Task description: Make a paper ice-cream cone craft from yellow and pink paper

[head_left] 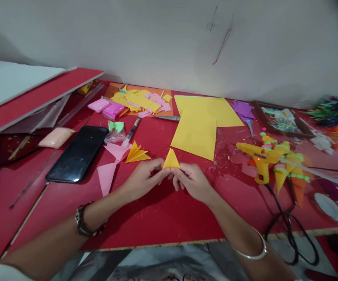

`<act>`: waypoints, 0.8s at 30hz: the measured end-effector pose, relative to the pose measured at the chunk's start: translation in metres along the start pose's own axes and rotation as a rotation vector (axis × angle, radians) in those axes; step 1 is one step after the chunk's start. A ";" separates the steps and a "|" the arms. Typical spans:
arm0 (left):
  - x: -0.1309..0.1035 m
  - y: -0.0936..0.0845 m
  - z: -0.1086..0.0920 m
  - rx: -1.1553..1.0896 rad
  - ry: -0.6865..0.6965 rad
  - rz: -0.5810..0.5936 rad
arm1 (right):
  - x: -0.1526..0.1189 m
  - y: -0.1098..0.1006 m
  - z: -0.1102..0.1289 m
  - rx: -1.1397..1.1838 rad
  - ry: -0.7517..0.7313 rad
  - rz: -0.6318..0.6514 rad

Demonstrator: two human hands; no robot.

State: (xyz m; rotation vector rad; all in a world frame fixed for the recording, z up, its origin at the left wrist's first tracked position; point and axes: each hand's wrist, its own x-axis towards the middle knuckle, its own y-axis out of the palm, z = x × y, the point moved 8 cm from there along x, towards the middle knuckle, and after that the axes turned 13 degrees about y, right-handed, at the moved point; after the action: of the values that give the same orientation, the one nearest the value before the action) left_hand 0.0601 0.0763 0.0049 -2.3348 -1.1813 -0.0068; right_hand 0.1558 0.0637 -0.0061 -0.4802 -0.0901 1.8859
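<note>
A small folded yellow paper triangle [171, 159] is held point up between both hands, above the red table. My left hand [147, 175] pinches its lower left corner, and my right hand [194, 179] pinches the lower right one, thumbs nearly meeting at the bottom edge. Left of my left hand lies a pleated yellow-orange paper piece [137, 153], beside folded pink paper [106, 176]. Larger yellow sheets [198, 130] lie overlapping just beyond the hands.
A black phone [77, 154] lies at the left. Yellow and pink scraps [145, 100] cover an orange sheet at the back. On the right are a yellow glue gun [259, 158] with its cable, decorated paper cones [280, 177] and a brown tray [305, 132].
</note>
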 end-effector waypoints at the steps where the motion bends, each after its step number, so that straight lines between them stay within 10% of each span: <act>1: 0.000 -0.001 -0.001 0.025 0.015 -0.013 | 0.000 -0.001 0.000 -0.007 0.000 -0.010; 24: 0.001 0.002 -0.006 -0.108 0.032 -0.003 | -0.002 -0.006 -0.002 0.130 -0.023 -0.080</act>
State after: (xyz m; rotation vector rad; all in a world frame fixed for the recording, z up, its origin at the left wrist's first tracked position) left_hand 0.0639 0.0733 0.0090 -2.4174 -1.1957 -0.1109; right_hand 0.1629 0.0639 -0.0057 -0.3609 -0.0017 1.8067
